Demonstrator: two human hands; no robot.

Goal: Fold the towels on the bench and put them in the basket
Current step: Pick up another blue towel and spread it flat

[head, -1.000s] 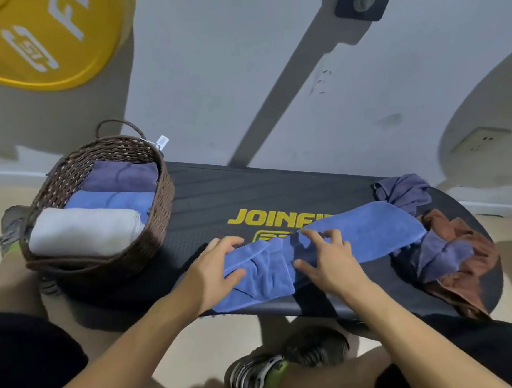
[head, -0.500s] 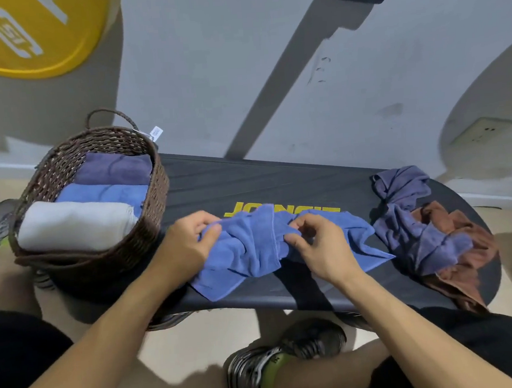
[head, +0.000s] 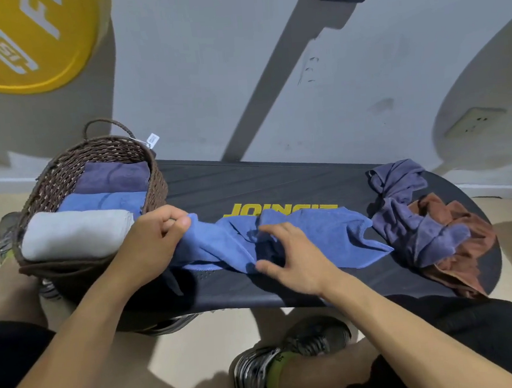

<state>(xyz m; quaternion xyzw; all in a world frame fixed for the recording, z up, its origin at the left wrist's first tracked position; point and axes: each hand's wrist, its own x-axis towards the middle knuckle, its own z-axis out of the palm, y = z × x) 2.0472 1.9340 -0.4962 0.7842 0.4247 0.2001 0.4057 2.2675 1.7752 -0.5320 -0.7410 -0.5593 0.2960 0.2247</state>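
I have the bright blue terry towel (head: 283, 240) lying bunched on the black padded bench (head: 247, 182), its long axis running 9 to 3 o'clock across the middle, its left end just beside the brown woven wicker basket (head: 63, 175). My left hand (head: 154, 244) pinches that left end between thumb and curled fingers. My right hand (head: 296, 261) rests on the middle of the towel with fingers spread and fairly straight, pressing the cloth down; it grips nothing that I can see. The free right end trails off toward 3 o'clock from my right hand, so I judge that hand the nearer one to catch it and stretch the towel out flat along its length. In the basket at 9 o'clock sit a rolled white towel (head: 74, 235), a folded blue towel (head: 105, 201) and a dark purple towel (head: 115, 177). At the 3 o'clock end of the bench wait a crumpled purple towel (head: 409, 212) and a rust-brown towel (head: 463, 238)
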